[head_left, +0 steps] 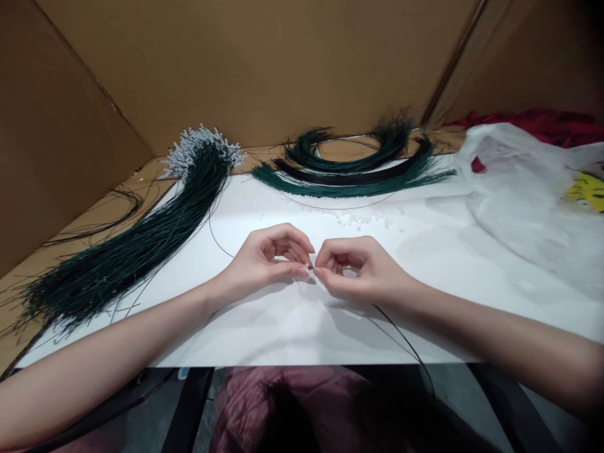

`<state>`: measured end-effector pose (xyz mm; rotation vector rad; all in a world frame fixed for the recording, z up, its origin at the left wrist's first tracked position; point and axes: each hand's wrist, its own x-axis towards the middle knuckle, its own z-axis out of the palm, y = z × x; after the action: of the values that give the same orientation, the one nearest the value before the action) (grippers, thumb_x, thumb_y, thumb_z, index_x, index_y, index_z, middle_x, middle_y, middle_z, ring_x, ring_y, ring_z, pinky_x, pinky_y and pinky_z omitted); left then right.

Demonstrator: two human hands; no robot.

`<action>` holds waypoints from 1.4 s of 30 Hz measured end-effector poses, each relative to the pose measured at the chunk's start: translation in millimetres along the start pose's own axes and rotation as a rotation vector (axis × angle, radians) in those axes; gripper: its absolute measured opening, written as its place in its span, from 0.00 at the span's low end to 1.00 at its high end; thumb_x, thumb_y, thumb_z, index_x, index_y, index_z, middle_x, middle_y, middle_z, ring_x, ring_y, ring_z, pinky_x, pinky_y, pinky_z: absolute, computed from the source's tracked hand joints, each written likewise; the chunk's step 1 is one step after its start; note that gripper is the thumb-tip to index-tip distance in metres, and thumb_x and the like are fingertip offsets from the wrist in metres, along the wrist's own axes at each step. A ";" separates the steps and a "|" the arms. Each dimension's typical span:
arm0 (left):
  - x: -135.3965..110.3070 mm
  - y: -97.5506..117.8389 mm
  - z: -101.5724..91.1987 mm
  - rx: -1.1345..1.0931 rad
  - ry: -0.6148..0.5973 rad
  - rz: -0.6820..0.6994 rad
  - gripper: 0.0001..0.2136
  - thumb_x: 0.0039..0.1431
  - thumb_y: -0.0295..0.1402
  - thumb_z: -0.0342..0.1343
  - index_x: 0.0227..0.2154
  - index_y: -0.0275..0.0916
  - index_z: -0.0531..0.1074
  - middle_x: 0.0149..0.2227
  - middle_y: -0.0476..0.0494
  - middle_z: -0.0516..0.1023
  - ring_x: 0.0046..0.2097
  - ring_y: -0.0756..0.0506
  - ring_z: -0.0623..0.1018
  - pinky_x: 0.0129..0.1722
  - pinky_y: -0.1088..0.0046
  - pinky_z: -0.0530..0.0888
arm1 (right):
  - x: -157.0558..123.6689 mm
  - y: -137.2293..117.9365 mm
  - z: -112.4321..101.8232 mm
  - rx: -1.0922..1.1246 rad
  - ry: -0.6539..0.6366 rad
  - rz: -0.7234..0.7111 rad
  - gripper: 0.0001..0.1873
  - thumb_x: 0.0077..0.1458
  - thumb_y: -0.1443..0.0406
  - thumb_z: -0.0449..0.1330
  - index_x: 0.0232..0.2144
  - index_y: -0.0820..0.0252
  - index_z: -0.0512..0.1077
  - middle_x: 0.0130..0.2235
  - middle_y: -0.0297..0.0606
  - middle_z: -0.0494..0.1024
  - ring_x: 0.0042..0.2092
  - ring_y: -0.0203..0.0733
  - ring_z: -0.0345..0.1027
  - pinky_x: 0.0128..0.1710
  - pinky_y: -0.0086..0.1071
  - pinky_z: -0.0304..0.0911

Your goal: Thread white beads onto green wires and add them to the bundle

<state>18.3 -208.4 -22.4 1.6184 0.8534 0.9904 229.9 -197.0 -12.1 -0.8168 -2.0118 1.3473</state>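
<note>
Over the middle of the white sheet, my two hands meet fingertip to fingertip. Thumb and fingers of my left hand pinch a tiny white bead. My right hand has its thumb and index finger closed on a thin dark wire, whose tip is at the bead. From under the right hand the wire runs down past the sheet's front edge. Whether the tip is inside the bead is too small to tell. Loose white beads are scattered just beyond the hands.
At left lies a thick bundle of dark green wires with white beaded tips. Curved bundles of green and black wire lie at the back. A translucent plastic bag and red cloth are at right. Cardboard walls enclose the table.
</note>
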 end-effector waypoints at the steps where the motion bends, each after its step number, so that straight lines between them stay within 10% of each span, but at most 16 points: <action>1: 0.0 0.1 0.1 0.000 -0.001 0.000 0.14 0.48 0.28 0.69 0.38 0.37 0.74 0.32 0.48 0.80 0.33 0.51 0.80 0.34 0.78 0.77 | 0.0 -0.3 -0.1 0.000 -0.001 0.000 0.05 0.50 0.68 0.60 0.24 0.63 0.69 0.23 0.30 0.65 0.26 0.31 0.57 0.27 0.27 0.54; 42: 1.0 0.5 1.3 0.026 -0.022 0.015 0.12 0.50 0.28 0.69 0.37 0.37 0.74 0.33 0.48 0.80 0.34 0.52 0.79 0.36 0.79 0.76 | 0.3 -0.7 0.8 -0.031 0.007 0.010 0.05 0.49 0.68 0.59 0.23 0.62 0.69 0.22 0.30 0.65 0.26 0.31 0.57 0.27 0.28 0.54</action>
<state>19.9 -208.0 -21.9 1.6565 0.8435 0.9736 228.9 -197.4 -11.7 -0.8457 -2.0307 1.3202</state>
